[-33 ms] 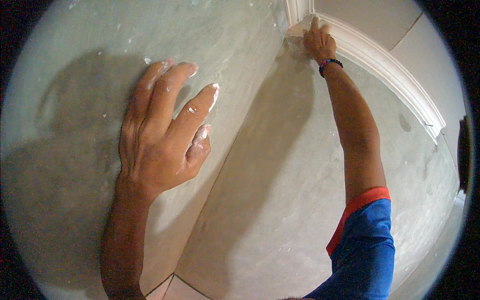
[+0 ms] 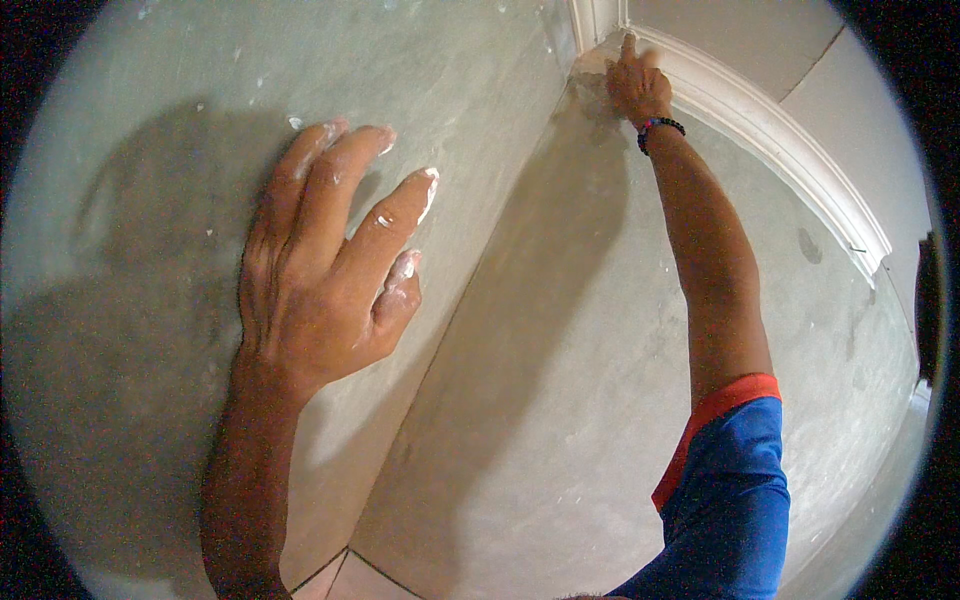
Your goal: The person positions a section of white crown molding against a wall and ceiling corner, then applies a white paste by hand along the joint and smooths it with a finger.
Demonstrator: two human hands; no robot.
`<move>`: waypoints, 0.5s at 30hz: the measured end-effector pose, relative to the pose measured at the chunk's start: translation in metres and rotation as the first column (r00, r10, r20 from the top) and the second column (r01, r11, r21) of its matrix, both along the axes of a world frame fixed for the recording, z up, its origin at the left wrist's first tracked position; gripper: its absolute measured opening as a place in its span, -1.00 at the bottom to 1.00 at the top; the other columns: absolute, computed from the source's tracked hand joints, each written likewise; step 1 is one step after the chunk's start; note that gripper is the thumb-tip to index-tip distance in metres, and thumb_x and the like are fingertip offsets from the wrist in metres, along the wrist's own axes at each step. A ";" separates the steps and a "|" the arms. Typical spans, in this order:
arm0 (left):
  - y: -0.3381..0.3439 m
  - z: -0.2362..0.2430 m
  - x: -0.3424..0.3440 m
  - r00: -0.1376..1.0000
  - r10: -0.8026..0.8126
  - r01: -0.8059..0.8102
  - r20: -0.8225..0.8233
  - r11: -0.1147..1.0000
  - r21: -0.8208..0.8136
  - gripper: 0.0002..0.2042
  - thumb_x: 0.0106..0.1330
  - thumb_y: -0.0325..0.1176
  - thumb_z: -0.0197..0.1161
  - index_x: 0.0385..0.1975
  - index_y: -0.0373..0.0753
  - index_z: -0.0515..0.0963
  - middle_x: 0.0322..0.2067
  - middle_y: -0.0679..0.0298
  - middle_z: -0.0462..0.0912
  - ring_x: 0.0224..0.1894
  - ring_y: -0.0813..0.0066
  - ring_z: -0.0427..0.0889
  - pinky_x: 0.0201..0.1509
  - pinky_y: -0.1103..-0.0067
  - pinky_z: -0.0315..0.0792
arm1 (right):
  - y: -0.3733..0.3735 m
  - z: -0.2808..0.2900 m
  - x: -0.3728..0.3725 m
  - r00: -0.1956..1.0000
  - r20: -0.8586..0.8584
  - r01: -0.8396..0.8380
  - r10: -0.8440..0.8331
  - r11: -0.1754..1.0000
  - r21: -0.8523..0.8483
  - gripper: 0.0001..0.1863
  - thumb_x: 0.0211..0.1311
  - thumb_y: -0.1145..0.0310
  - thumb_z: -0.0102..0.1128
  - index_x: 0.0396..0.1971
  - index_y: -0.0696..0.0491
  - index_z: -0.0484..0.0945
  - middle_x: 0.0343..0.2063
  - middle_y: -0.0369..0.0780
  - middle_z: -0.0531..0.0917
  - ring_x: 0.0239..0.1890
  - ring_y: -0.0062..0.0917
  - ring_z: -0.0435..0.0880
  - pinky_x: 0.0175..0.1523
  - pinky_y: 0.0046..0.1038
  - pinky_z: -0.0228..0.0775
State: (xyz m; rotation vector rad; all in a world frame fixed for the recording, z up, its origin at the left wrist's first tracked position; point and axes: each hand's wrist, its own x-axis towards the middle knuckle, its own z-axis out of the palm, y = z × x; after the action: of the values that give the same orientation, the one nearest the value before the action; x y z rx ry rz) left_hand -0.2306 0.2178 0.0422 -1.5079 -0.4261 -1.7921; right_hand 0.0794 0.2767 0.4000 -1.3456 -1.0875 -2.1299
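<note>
Right grip (image 2: 640,88) against white cornice (image 2: 770,125)

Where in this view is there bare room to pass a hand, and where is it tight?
Bare wall lies between the left hand and right forearm, across the corner seam, and again right of the blue sleeve, below the white molding. It is crowded at the upper corner, where the right hand is at the molding.
</note>
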 end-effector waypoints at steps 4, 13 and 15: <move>-0.005 0.000 -0.002 1.000 0.014 -0.014 0.002 1.000 0.003 -0.55 -0.10 -0.46 0.28 -0.09 -0.19 0.56 0.07 0.05 0.40 0.13 -0.07 0.35 0.17 0.17 0.33 | 0.006 0.010 0.001 0.995 0.102 0.018 -0.016 1.000 -0.020 -0.40 0.34 0.01 -0.04 0.25 0.04 0.22 -0.16 0.05 0.53 -0.21 -0.09 0.67 -0.28 -0.14 0.62; -0.008 0.002 0.001 1.000 0.008 -0.008 0.007 1.000 0.002 -0.53 -0.14 -0.48 0.30 -0.09 -0.19 0.56 0.05 0.05 0.42 0.13 -0.06 0.36 0.17 0.18 0.34 | 0.002 0.002 0.003 1.000 0.005 0.004 -0.004 0.999 -0.041 -0.40 0.32 0.07 -0.02 0.28 0.01 0.17 -0.17 0.05 0.52 -0.34 -0.07 0.68 -0.30 -0.16 0.62; -0.010 0.002 0.001 1.000 0.017 -0.017 0.007 1.000 -0.003 -0.53 -0.15 -0.48 0.30 -0.09 -0.19 0.56 0.06 0.06 0.42 0.13 -0.07 0.37 0.17 0.17 0.35 | -0.004 0.001 -0.001 0.999 -0.009 -0.047 0.047 0.999 -0.019 -0.36 0.29 0.10 0.00 0.31 0.00 0.12 -0.17 0.07 0.53 -0.34 -0.05 0.68 -0.29 -0.15 0.61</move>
State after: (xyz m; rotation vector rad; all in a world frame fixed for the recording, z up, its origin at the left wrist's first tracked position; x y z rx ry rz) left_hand -0.2297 0.2075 0.0444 -1.4958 -0.4436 -1.7853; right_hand 0.0786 0.2726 0.4013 -1.3238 -1.1282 -2.0827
